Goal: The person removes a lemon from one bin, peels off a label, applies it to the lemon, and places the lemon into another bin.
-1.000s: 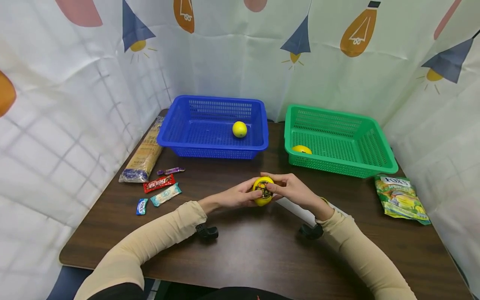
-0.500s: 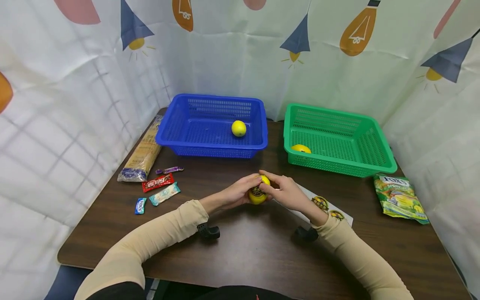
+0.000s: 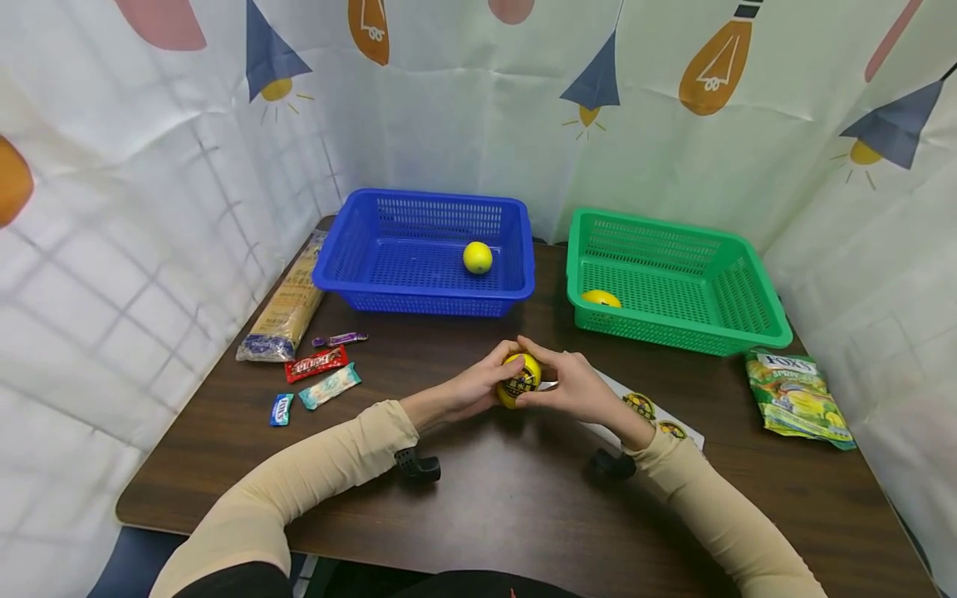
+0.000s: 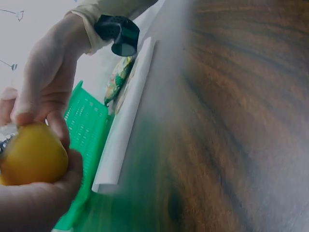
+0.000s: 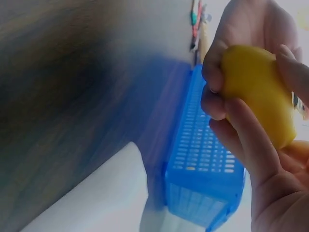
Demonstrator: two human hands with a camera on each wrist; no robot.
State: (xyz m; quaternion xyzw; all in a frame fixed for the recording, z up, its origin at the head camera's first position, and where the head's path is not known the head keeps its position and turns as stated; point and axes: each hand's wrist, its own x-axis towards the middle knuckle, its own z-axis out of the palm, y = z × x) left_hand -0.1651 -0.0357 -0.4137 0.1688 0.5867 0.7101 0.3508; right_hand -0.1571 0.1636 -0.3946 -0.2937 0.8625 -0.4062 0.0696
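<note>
A yellow lemon [image 3: 519,379] with a dark round sticker on it is held just above the brown table [image 3: 493,498], near its middle. My left hand [image 3: 478,386] grips it from the left and my right hand [image 3: 564,384] grips it from the right, fingertips meeting over the top. The left wrist view shows the lemon [image 4: 31,154] cupped in my left palm. In the right wrist view, fingers curl round the lemon [image 5: 258,101]. A white sticker sheet [image 3: 658,423] lies under my right wrist.
A blue basket [image 3: 429,253] at the back holds one lemon [image 3: 478,257]. A green basket [image 3: 673,282] to its right holds another lemon [image 3: 601,297]. Candy wrappers [image 3: 317,378] and a pasta packet [image 3: 287,303] lie left; a green candy bag [image 3: 796,394] lies right.
Both hands have turned the lemon between them, so the sticker now faces up and toward me. The hands shifted slightly away from me and the sticker sheet came into view.
</note>
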